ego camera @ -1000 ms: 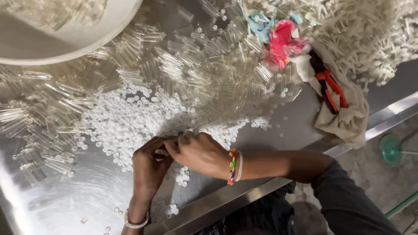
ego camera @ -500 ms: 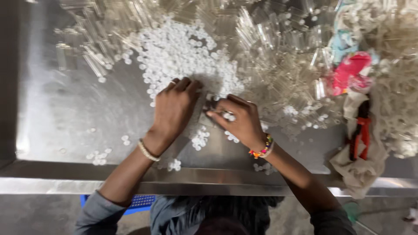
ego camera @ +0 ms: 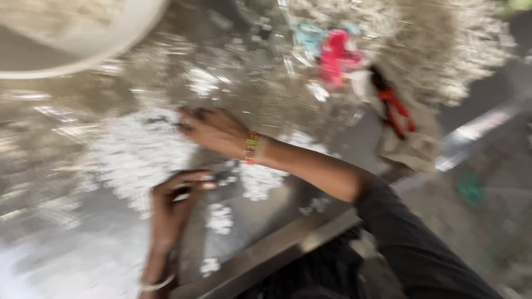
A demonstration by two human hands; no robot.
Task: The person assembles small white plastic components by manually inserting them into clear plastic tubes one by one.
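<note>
Blurred: our right hand (ego camera: 213, 132) reaches into the loose heap of small white plastic pieces (ego camera: 138, 152), most unsorted; our left hand (ego camera: 172, 207) pinches something unclear; right grip unreadable.

dark sleeve (ego camera: 421, 243) on the right arm — beaded bracelet (ego camera: 252, 147), pale band (ego camera: 157, 285) at the left wrist.

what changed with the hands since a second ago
The hands have come apart: the right hand reached out over the heap of small white pieces, while the left hand stayed near the table edge, fingertips pinched. Motion blur hides what either holds. The red-handled pliers stayed put.
</note>
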